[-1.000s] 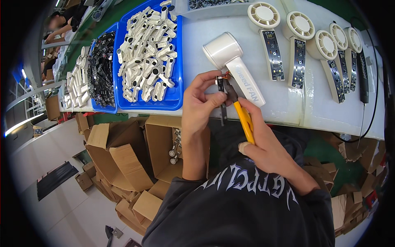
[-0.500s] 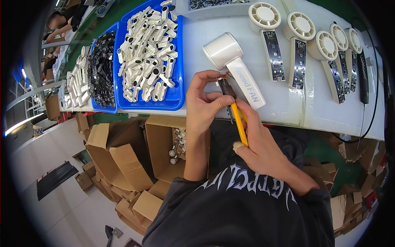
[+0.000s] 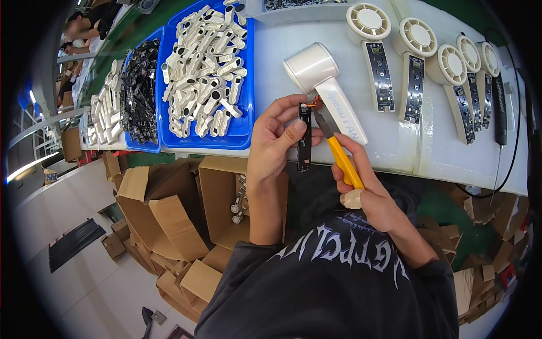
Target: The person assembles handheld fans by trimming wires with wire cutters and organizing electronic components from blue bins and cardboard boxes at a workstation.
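Observation:
My left hand [image 3: 273,138] pinches a narrow black circuit board [image 3: 305,148] between thumb and fingers, holding it upright over the table's near edge. Thin red and orange wires [image 3: 314,103] come off the board's top end, next to a white handheld fan [image 3: 341,110]. That fan lies with its round head away from me and its handle toward me. My right hand [image 3: 367,181] is closed around a yellow-handled tool [image 3: 345,164], which looks like pliers. Its narrow dark metal tip points up toward the wires, just right of the board; whether it touches them I cannot tell.
Several fan bodies with exposed circuit boards [image 3: 379,76] stand at the right, beside a black corded tool [image 3: 499,110]. Leftward, a blue tray [image 3: 252,85] holds white parts; another blue bin [image 3: 134,148] holds black parts. Cardboard boxes [image 3: 223,166] sit below the table [image 3: 389,152].
My right hand has drawn the yellow-handled tool right and away from the board. The board has turned, so its black face now shows in my left hand.

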### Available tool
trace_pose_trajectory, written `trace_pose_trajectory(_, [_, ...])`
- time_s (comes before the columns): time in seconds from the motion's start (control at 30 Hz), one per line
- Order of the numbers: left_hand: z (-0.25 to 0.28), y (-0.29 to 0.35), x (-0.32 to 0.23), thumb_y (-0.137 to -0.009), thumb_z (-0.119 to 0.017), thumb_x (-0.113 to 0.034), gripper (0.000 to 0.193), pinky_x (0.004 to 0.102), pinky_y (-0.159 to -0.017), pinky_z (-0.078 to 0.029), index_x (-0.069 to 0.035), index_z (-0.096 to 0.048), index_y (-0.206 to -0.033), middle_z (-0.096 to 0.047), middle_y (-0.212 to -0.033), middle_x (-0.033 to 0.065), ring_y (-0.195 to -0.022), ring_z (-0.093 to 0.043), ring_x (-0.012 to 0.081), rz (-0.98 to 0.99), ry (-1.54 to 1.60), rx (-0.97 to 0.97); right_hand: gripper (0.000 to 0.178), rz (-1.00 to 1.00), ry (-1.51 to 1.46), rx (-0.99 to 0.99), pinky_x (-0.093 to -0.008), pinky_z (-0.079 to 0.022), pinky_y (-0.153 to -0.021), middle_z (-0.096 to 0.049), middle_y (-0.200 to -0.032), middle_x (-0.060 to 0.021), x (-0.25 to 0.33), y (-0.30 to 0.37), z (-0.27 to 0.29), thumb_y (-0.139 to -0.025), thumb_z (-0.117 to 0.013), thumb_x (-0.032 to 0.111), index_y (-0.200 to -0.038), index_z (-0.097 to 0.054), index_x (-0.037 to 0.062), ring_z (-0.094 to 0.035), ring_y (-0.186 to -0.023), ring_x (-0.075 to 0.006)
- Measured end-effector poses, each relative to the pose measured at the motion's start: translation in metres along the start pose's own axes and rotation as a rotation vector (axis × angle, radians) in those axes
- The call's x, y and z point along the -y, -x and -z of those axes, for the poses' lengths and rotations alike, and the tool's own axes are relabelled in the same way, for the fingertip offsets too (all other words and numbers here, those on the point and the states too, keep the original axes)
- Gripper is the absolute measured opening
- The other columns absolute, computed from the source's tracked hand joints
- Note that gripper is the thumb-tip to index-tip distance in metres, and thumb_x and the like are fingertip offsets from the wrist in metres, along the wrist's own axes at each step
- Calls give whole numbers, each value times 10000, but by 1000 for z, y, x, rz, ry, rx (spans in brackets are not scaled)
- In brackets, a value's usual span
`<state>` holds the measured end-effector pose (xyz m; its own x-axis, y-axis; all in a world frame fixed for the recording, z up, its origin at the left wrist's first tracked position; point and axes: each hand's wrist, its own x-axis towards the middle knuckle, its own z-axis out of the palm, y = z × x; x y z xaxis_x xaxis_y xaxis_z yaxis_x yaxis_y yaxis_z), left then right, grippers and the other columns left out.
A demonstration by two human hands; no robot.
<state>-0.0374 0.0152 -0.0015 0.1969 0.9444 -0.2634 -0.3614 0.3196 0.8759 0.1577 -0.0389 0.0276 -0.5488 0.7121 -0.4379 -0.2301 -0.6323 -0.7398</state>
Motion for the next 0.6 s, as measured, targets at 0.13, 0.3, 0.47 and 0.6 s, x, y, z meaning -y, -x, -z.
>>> trace_pose_trajectory(0.13, [0,-1,0,-853,-598,-30,424,263,-680,-561,41,-438,-1239,-606,-1069,200,-716,-657,192,0,2,10,782,-6,-54,24,-251,-283,-774,-386,-1013,-110,-3,0,2,-700,-415,29,-1434,-177,156,-331,-817,-153])
trace_pose_trajectory(0.3, [-3,0,0,-863,-584,-27,395,261,-686,-558,39,-442,-1226,-597,-1075,192,-712,-653,187,-11,12,-2,786,15,-96,29,-253,-289,-765,-388,-1009,-106,-6,0,2,-694,-418,28,-1431,-181,162,-332,-813,-152])
trace_pose_trajectory(0.47, [-7,0,-1,-848,-597,-9,392,252,-681,-551,36,-448,-1208,-585,-1075,175,-728,-650,183,-33,-13,-37,801,-1,-64,19,-245,-289,-734,-384,-1001,-98,0,2,-1,-685,-425,35,-1435,-177,167,-326,-790,-142])
trace_pose_trajectory(0.6, [-10,1,-1,-817,-631,12,409,240,-676,-542,31,-458,-1188,-576,-1081,160,-743,-646,177,-38,-56,-68,843,8,16,-5,-221,-294,-674,-379,-1001,-82,3,3,-4,-661,-445,54,-1447,-169,177,-330,-743,-120])
